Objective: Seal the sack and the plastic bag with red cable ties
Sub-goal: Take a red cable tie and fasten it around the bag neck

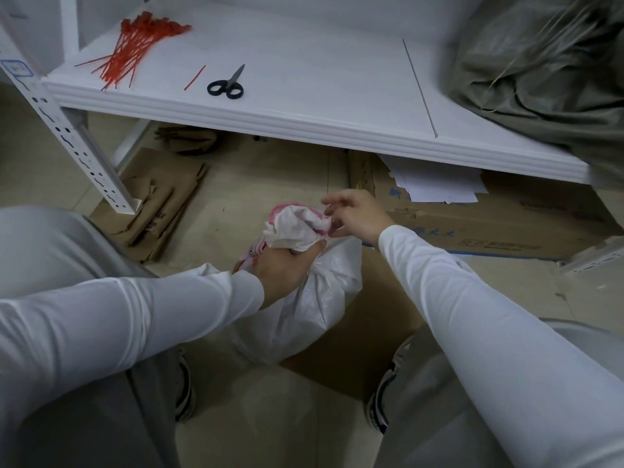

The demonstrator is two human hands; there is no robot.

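Plainly, left hand (283,269) grips the sack (319,300) at its hidden neck; right hand (358,215) pinches the blurred mouth.

One sack (324,298), one plastic bag (540,69), one scissors (227,83), one cable-tie bundle (135,45), one loose tie (195,77)

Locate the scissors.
Head view, upper left: the scissors lie on the white shelf, just right of a loose red strip, with the bundle of red cable ties further left.

Black-handled scissors (227,85) lie on a white shelf (304,106); beneath it stands a cardboard box (506,224) with white papers (435,187); flattened cardboard (162,204) lies on the floor (40,157).
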